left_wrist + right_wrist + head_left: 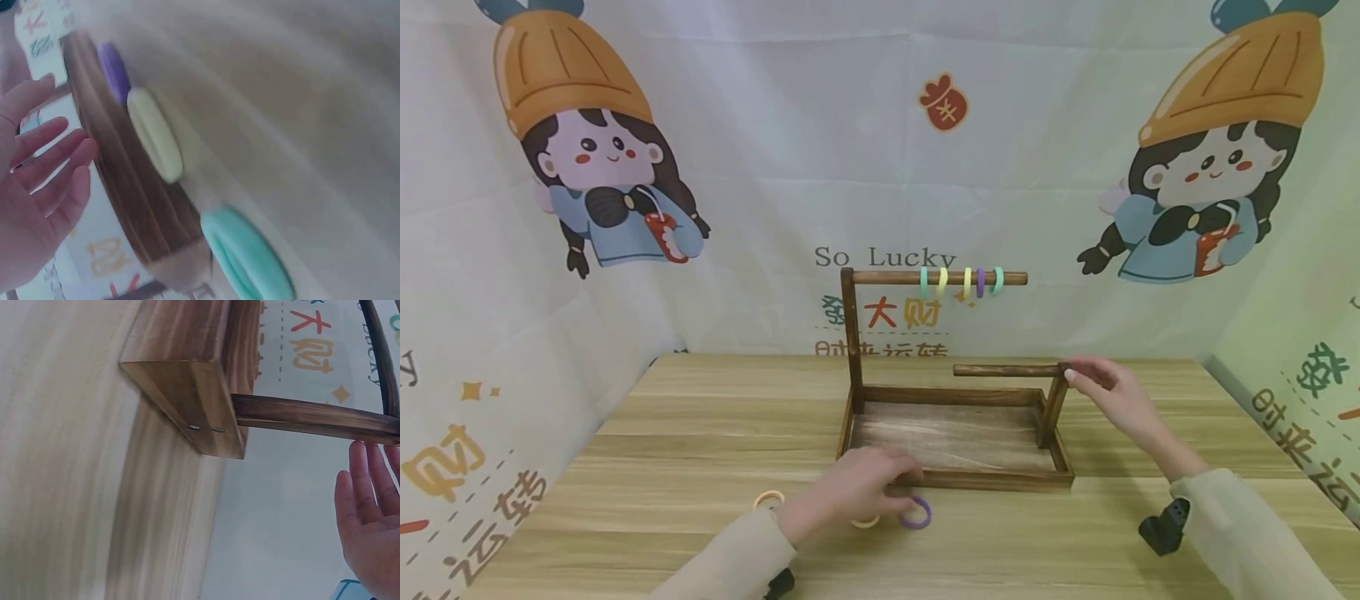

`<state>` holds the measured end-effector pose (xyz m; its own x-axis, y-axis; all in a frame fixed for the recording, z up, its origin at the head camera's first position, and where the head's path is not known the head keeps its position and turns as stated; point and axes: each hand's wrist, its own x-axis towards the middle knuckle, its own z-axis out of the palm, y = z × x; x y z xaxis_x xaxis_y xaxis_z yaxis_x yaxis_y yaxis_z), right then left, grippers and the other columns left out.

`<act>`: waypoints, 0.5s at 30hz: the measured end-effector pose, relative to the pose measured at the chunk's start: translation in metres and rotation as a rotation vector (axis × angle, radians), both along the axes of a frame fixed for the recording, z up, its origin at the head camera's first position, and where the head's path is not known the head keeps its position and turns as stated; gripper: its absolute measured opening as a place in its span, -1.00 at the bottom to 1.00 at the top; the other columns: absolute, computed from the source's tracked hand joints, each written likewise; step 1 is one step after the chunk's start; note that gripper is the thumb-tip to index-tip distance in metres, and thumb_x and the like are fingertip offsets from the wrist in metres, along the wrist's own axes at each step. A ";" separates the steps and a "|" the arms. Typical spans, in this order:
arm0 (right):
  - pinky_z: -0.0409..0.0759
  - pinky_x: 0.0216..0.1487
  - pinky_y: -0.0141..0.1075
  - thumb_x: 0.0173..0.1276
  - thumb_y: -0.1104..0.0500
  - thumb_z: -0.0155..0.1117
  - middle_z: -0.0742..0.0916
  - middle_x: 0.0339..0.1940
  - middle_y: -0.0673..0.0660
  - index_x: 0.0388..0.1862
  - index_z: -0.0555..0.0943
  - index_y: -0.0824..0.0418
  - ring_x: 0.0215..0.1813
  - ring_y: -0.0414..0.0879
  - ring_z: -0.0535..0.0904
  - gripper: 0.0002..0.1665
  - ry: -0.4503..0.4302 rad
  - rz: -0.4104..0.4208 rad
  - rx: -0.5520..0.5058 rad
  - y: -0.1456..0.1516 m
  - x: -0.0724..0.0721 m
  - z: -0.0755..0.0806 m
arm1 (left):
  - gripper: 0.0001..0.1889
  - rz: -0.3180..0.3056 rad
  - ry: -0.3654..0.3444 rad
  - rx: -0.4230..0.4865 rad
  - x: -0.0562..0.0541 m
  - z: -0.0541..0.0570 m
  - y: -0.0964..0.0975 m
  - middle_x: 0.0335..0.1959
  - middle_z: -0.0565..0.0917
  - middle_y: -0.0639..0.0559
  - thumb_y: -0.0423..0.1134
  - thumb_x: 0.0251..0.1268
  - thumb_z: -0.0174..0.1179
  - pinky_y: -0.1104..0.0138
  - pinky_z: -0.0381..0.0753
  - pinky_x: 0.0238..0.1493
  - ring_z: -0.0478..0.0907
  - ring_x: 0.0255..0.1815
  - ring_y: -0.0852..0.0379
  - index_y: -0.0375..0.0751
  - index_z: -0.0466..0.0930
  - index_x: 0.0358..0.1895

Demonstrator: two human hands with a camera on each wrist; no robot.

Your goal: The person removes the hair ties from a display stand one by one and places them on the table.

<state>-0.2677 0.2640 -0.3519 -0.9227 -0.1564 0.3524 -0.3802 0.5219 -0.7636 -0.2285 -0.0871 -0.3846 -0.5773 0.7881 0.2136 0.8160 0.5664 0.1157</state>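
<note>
A dark wooden rack [951,478] has a shallow tray with a tall post and a short post, each carrying a horizontal bar. My left hand [868,486] hovers at the tray's front wall, its fingers loosely spread and holding nothing. Its thumb is close to a purple ring [917,514] on the table. A pale yellow ring [866,522] is partly hidden under this hand, and the left wrist view also shows a teal ring [247,253]. My right hand [1112,398] pinches the top of the short post [1051,414] between thumb and forefinger.
Several teal, yellow and purple rings hang on the upper bar [887,277]; the lower bar [1000,371] is bare. A peach ring [769,497] lies on the table [700,442] left of the left hand. Printed cloth [790,150] hangs behind.
</note>
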 end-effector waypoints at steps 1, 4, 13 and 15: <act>0.43 -0.08 -0.09 0.34 -0.02 -0.01 0.51 0.03 0.28 0.12 0.39 0.32 0.00 0.06 0.43 -0.48 0.000 0.004 -0.008 0.000 0.000 0.002 | -0.66 -0.001 0.012 0.031 -0.002 0.002 -0.003 -0.26 0.56 0.15 -0.03 0.03 0.23 0.43 0.47 -0.31 0.48 -0.31 0.24 -0.11 0.54 -0.16; 0.43 -0.07 -0.15 0.34 -0.02 0.00 0.52 0.03 0.26 0.11 0.40 0.30 0.00 0.01 0.43 -0.50 0.009 0.017 -0.017 0.000 -0.001 0.009 | -0.69 -0.003 0.042 0.137 -0.006 0.005 -0.013 -0.27 0.57 0.06 -0.11 0.03 0.25 0.41 0.48 -0.28 0.51 -0.31 0.16 -0.18 0.53 -0.17; 0.39 -0.04 -0.12 0.31 0.03 0.06 0.54 0.03 0.13 0.13 0.42 0.17 0.02 -0.07 0.42 -0.55 0.047 0.109 -0.127 0.037 -0.052 -0.010 | -0.59 0.145 0.041 0.324 -0.013 0.006 -0.041 -0.18 0.51 -0.02 -0.17 0.00 0.28 0.23 0.45 -0.11 0.44 -0.14 0.06 -0.26 0.48 -0.06; 0.40 -0.06 -0.15 0.31 0.04 0.07 0.54 0.04 0.10 0.14 0.43 0.14 0.02 -0.08 0.43 -0.56 0.047 0.116 -0.144 0.047 -0.067 -0.018 | -0.56 0.204 0.013 0.343 -0.014 0.004 -0.047 -0.14 0.49 -0.05 -0.16 0.00 0.29 0.21 0.45 -0.10 0.43 -0.10 0.04 -0.24 0.47 -0.02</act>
<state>-0.3349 0.3114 -0.3699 -0.8833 -0.2058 0.4213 -0.4686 0.3586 -0.8073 -0.2426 -0.1337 -0.3804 -0.7105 0.5390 0.4524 0.6930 0.6476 0.3168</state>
